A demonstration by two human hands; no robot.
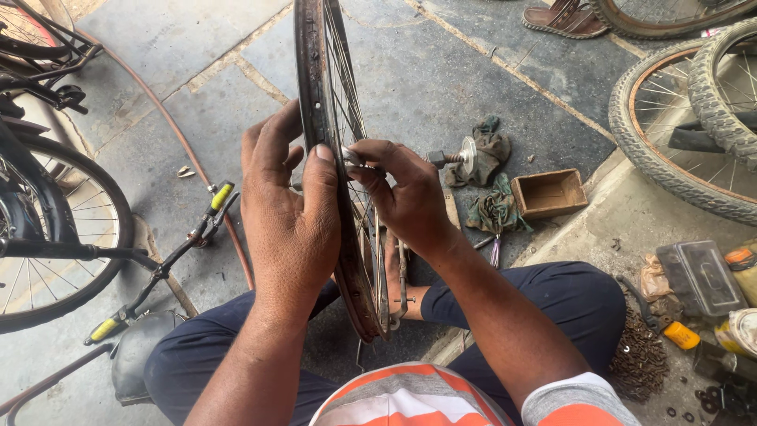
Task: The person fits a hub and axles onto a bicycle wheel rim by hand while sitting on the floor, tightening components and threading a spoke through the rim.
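Bare wheel rim (315,87) stands upright, edge-on between both hands: left hand (288,213) clasps its rim, right hand (398,193) pinches a small spoke tool (352,157) just beside it.

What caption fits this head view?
Left hand steadies a bare bicycle rim while right hand works at its spokes.

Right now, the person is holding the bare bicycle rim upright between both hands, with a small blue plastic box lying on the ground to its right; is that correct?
Not quite: the small box is brown, not blue. The head view shows it on the ground right of the bare bicycle rim, which the left hand and right hand hold upright.
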